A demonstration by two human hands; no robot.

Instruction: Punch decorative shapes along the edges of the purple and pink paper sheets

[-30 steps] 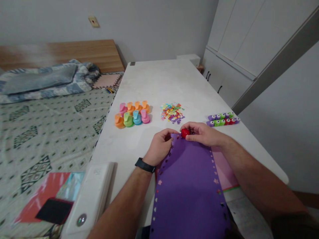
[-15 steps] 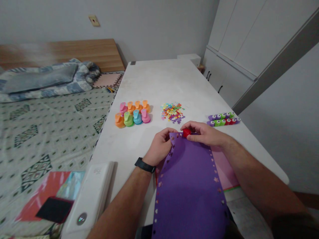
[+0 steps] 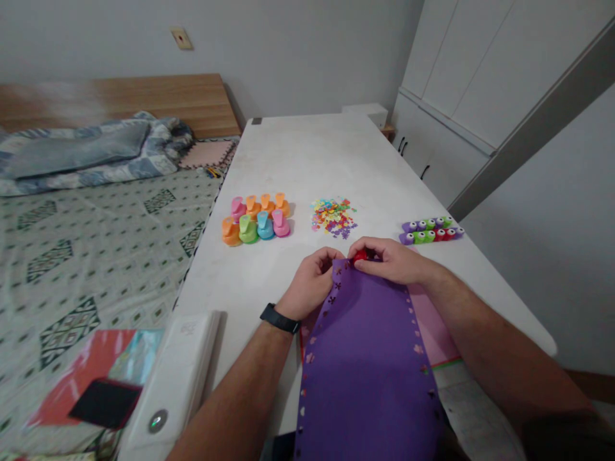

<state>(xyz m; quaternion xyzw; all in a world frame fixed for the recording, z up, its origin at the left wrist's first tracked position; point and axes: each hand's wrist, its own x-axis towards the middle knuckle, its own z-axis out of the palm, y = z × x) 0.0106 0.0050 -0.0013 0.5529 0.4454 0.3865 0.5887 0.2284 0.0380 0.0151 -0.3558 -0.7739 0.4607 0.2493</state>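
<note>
Right hand (image 3: 389, 261) has a small red punch (image 3: 360, 255) squeezed between its thumb and fingers. That punch sits at the far edge of a purple sheet (image 3: 368, 358), close to the sheet's far left corner. Left hand (image 3: 310, 285) pinches the sheet by that corner, just beside the punch. Little holes run down both long sides. Under the sheet, a pink sheet (image 3: 430, 323) lies by the near edge of the white worktop (image 3: 307, 153).
</note>
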